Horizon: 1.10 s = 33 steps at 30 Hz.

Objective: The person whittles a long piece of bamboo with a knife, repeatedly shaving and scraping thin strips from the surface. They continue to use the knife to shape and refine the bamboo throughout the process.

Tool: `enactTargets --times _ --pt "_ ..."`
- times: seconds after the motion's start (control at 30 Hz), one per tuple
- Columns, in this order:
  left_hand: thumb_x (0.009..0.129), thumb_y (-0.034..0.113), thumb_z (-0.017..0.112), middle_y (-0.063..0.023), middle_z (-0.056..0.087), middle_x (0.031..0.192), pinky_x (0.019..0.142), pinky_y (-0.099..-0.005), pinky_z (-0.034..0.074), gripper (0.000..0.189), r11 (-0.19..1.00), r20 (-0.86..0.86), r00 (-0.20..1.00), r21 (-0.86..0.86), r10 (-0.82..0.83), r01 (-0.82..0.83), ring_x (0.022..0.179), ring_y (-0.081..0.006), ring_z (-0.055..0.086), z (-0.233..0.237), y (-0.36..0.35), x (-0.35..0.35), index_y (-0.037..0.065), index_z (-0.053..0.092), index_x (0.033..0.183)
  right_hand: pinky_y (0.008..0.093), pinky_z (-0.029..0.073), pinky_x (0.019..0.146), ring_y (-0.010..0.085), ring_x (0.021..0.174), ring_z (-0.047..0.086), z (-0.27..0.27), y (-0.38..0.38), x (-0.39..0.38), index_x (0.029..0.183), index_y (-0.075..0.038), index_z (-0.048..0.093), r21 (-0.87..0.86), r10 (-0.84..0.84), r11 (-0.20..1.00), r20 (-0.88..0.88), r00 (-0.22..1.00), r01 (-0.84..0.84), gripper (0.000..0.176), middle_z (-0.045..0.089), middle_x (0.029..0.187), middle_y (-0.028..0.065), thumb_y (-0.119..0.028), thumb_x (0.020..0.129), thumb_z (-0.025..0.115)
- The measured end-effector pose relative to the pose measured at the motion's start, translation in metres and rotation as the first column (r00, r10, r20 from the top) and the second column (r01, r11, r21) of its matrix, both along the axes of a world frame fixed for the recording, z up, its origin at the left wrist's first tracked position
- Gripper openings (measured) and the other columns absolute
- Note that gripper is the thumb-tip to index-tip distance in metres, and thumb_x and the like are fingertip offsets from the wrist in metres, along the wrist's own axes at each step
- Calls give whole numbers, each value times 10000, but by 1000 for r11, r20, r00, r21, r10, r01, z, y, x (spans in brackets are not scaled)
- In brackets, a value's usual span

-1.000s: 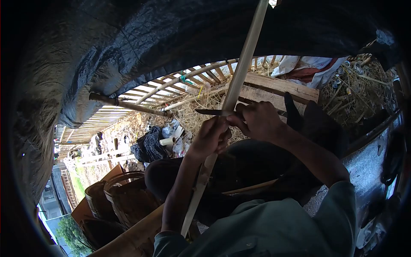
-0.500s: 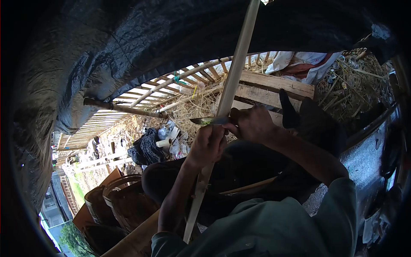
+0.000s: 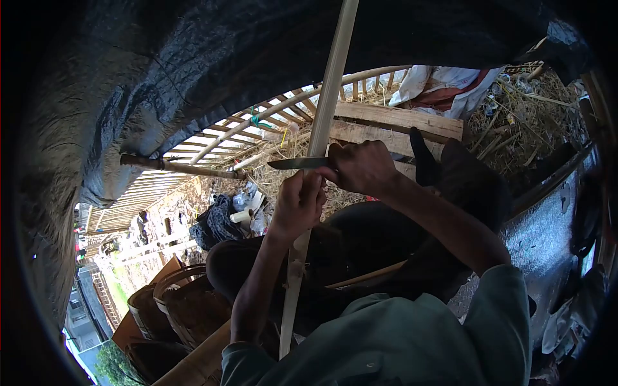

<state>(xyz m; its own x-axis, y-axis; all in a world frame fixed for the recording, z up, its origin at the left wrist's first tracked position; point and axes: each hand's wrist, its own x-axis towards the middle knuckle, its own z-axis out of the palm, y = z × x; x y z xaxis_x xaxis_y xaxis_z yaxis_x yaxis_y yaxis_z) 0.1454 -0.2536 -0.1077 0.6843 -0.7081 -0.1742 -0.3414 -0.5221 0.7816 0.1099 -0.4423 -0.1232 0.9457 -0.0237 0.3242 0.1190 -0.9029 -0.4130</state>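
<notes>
A long pale strip, bamboo by its look (image 3: 331, 90), runs slantwise from the top edge down past my lap. My left hand (image 3: 298, 204) is closed around it just below the knife. In my right hand (image 3: 365, 168) is a knife (image 3: 293, 163), its dark handle mostly hidden by the fingers. The blade lies across the strip and points left, close above my left fist. My right thumb reaches toward the left fingers at the blade's lower side.
Woven baskets (image 3: 187, 302) stand at the lower left beside a thick bamboo pole (image 3: 199, 357). Wooden planks (image 3: 399, 120) lie ahead near a slatted bamboo fence (image 3: 225, 135). Dark sheeting (image 3: 212, 45) hangs overhead. Straw (image 3: 508, 128) and a white sack (image 3: 412, 83) lie at the right.
Both hands, the knife and the strip have shifted a little up and left in view. The strip's upper end now leans less to the right. Both grips are kept.
</notes>
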Motion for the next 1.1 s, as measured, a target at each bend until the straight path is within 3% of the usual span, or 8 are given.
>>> enactTargets --times 0.07,0.13,0.37,0.47,0.57,0.8,1.03,1.1 --pt "954 166 453 -30 428 565 382 -274 370 145 990 -303 945 -39 120 -138 395 -127 433 23 -9 -6 27 485 932 356 450 377 245 415 582 3 -21 11 658 -60 564 14 -135 991 52 989 135 473 552 484 86 -453 909 485" --pt "970 207 432 -12 435 560 362 -256 358 197 933 -711 667 -46 220 -356 377 -105 418 53 -18 -15 35 472 883 356 439 367 258 388 562 8 -41 19 649 -56 577 30 -139 990 100 985 137 458 533 456 94 -414 919 487" --pt "957 320 430 -39 477 548 325 -242 323 319 939 -669 710 -53 219 -339 348 -107 414 38 -3 -1 26 494 849 382 451 405 278 431 583 5 -32 7 758 -30 604 120 -69 991 47 997 62 450 553 480 110 -412 938 447" --pt "954 331 439 -58 510 566 354 -263 365 349 931 -645 738 -111 199 -349 374 -132 456 28 3 0 11 517 841 381 451 411 280 442 587 -5 -20 5 832 -22 576 102 0 995 204 979 -21 383 561 508 113 -374 936 468" --pt "953 340 447 -62 513 566 385 -272 391 365 922 -615 758 -123 219 -366 404 -141 477 23 7 2 0 535 852 380 450 412 279 459 595 13 -11 -8 885 -16 536 222 109 968 46 993 -117 308 572 540 116 -319 928 499" --pt "963 358 412 -55 499 543 357 -249 363 394 928 -593 768 -89 242 -362 380 -123 453 41 -1 5 1 540 853 371 428 392 273 449 590 -3 9 -11 876 2 521 275 179 932 215 960 -235 315 564 518 117 -310 919 514" --pt "973 349 368 -31 443 464 314 -235 309 402 950 -465 853 -71 237 -303 334 -102 407 44 -10 2 38 499 755 361 413 355 258 380 558 -1 11 -12 803 -17 557 221 167 958 89 982 -183 396 521 447 101 -383 931 472" --pt "978 317 384 -33 453 480 323 -238 335 353 957 -483 849 -69 214 -281 348 -98 422 42 -11 3 34 508 807 360 414 353 256 376 556 0 10 -10 788 -28 570 208 170 959 109 979 -190 415 516 439 95 -402 931 463"
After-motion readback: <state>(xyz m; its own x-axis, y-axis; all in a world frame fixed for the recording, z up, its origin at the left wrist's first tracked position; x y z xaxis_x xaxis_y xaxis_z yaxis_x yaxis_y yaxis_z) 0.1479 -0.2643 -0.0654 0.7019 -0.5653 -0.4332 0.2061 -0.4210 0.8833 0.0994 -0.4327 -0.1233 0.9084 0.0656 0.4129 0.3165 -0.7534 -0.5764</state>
